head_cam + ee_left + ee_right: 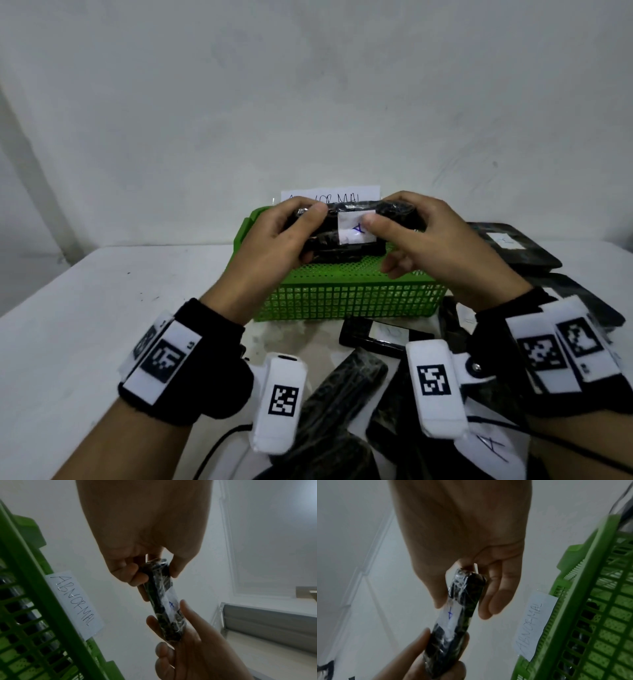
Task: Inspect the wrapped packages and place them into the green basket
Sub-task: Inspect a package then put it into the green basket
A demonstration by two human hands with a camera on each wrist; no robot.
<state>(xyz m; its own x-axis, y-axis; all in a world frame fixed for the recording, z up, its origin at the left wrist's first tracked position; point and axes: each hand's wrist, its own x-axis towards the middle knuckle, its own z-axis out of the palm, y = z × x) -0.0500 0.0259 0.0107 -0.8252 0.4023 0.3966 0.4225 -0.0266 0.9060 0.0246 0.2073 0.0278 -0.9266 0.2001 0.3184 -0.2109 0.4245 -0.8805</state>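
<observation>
A black plastic-wrapped package [346, 236] with a white label marked "A" is held up over the green basket [349, 298]. My left hand [291, 233] grips its left end, thumb on top and fingers underneath. My right hand [400, 222] pinches its right end, thumb on the label. In the left wrist view the package [163, 597] runs between both hands. The right wrist view shows the same package [458, 614] edge-on, with the basket [590, 622] beside it. The basket carries a paper tag [75, 601] reading "ABNORMAL".
More black wrapped packages lie on the white table: several in front of the basket [346, 387] and a stack at the right [513, 246]. A white wall stands close behind the basket. Bare table [102, 301] spreads to the left.
</observation>
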